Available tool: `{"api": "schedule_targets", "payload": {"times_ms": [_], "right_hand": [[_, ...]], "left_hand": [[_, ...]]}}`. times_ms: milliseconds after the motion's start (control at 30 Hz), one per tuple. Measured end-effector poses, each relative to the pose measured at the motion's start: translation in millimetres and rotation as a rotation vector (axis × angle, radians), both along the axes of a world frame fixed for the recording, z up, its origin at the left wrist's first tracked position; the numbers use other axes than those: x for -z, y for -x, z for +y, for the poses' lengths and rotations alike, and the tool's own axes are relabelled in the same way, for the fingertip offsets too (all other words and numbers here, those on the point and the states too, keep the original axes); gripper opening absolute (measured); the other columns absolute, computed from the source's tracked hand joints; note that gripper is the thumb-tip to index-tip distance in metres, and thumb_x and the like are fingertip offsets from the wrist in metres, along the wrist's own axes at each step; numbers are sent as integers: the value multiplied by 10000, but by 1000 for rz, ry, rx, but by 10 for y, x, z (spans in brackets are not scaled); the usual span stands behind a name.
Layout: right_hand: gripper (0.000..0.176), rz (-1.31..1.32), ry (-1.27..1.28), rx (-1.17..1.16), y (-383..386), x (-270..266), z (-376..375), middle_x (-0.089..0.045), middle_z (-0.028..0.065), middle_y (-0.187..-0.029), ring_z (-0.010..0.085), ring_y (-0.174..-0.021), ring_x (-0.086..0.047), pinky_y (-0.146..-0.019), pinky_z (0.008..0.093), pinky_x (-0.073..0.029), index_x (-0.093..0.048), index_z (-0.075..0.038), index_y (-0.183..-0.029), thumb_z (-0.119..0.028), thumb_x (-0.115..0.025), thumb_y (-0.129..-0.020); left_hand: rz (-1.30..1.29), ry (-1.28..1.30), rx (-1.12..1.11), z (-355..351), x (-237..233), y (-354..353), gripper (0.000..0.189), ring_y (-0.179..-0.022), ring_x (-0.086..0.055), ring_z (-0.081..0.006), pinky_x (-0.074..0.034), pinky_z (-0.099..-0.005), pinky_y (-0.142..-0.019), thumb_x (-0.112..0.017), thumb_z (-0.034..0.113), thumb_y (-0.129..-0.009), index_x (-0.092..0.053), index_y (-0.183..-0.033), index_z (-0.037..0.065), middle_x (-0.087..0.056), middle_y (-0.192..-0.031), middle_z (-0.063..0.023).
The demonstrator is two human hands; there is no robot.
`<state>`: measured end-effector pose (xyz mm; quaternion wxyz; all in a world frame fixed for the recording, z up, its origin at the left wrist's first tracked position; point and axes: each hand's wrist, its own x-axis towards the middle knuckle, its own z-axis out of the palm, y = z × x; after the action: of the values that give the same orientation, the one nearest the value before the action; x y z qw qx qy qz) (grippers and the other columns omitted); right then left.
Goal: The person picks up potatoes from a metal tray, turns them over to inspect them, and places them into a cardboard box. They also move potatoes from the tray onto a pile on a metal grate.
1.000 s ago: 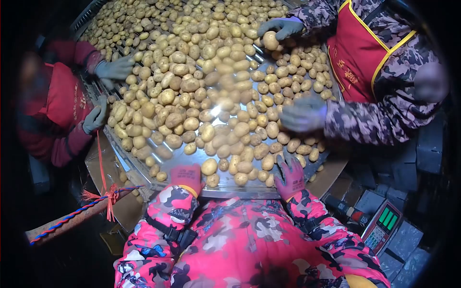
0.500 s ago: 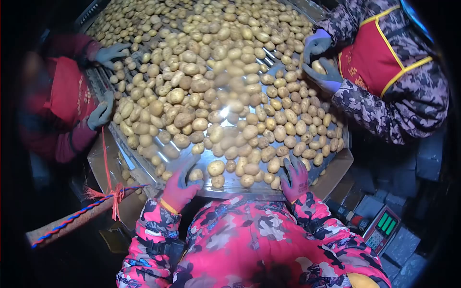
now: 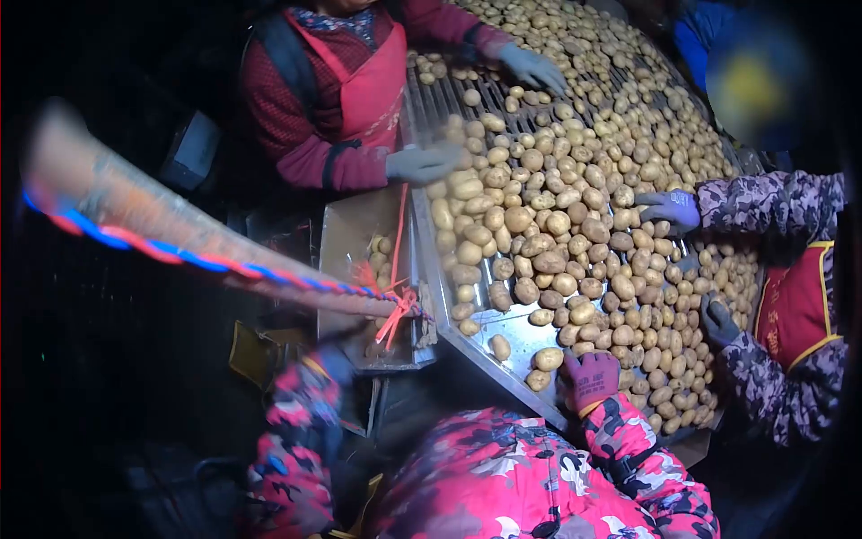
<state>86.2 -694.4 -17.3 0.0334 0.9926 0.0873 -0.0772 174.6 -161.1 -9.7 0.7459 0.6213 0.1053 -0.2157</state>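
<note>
Gloved in pink and grey, my right hand [image 3: 593, 377] lies at the near edge of the metal sorting table [image 3: 516, 328], fingers laid against the potatoes [image 3: 575, 260] there. It seems to hold nothing. A loose potato [image 3: 548, 359] is just left of its fingers. My left hand [image 3: 332, 362] is off the table, low at the left, beside the near end of a box [image 3: 341, 238] with some potatoes inside. That hand is dark and blurred, so its fingers and anything in them cannot be made out.
A pole [image 3: 180, 216] wrapped in red and blue rope reaches in from the left, tied with orange string [image 3: 395, 310]. Across the table's left side, a co-worker in a red apron [image 3: 373, 81] handles potatoes. Another in camouflage sleeves [image 3: 754, 202] works at the right.
My view has swung left. My left hand has left the table edge and moved down beside the box. My right hand stays at the near edge among the potatoes.
</note>
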Motion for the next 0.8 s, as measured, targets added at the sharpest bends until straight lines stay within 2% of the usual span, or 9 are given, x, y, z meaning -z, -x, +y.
{"api": "schedule_targets", "payload": {"times_ms": [33,100,167,367,433,600,633,700,800], "right_hand": [[496,0,32,-7,-14,36,13,-623,57,-1019,292,-1004,-590,-864,474,-423,-665,-298,-1186,-345,-748,-699],[512,-14,27,-12,105,-206,55,-626,55,-1027,289,-1010,-590,-862,475,-424,-666,-306,-1191,-331,-747,-686],[509,-9,15,-9,60,-222,32,-630,57,-1029,290,-1012,-591,-862,474,-426,-670,-303,-1194,-328,-747,-691],[517,17,-559,66,74,-730,226,-654,107,-955,322,-968,-618,-844,472,-454,-668,-214,-1233,-388,-755,-754],[633,122,-983,-113,30,-831,384,-671,149,-945,352,-950,-638,-847,490,-475,-629,-131,-1327,-429,-752,-783],[615,201,-953,-144,121,-785,241,-680,180,-1052,371,-930,-653,-803,469,-505,-541,-92,-1414,-393,-664,-891],[595,134,-921,-77,231,-686,113,-681,182,-1053,372,-929,-655,-803,467,-507,-551,-85,-1400,-367,-665,-889],[555,-11,-831,80,615,-489,-217,-682,185,-1054,374,-926,-658,-802,465,-510,-571,-70,-1374,-317,-667,-886],[508,-280,-715,282,1430,-381,-513,-696,160,-1066,360,-937,-658,-834,445,-515,-614,-85,-1331,-243,-685,-853]], "left_hand": [[-370,-308,34,643,224,-306,429,-1274,-551,-272,-451,-441,-1074,-467,314,-1027,-535,-1403,120,-579,-1378,-103],[21,126,-687,1110,-435,-599,455,-1271,-555,-281,-453,-438,-1070,-463,340,-1031,-525,-1410,97,-587,-1361,-119],[43,237,-816,1177,-664,-521,485,-1268,-559,-289,-456,-434,-1067,-459,367,-1035,-516,-1417,74,-596,-1345,-134],[591,568,324,-987,-344,464,672,-1303,-537,-358,-450,-448,-1070,-481,533,-1016,-439,-1488,57,-558,-1401,-207],[683,533,367,-1809,-818,742,762,-1331,-507,-363,-457,-477,-1024,-479,577,-1007,-238,-1591,150,-479,-1477,-215],[160,134,754,-1914,-698,789,472,-744,-574,-122,-459,-251,-616,-506,228,-1046,-410,-1463,28,-658,-1108,-85],[390,245,618,-1652,-768,792,573,-793,-569,-77,-453,-215,-648,-619,-19,-940,-392,-1465,15,-653,-1135,-62],[588,398,287,-898,-436,939,506,-613,-553,-88,-434,-229,-526,-620,53,-965,-426,-1433,47,-656,-1055,-60],[576,-26,-153,364,319,1358,394,-763,-614,-179,-494,-287,-681,-561,186,-1001,-506,-1356,25,-670,-1078,-118]]}}
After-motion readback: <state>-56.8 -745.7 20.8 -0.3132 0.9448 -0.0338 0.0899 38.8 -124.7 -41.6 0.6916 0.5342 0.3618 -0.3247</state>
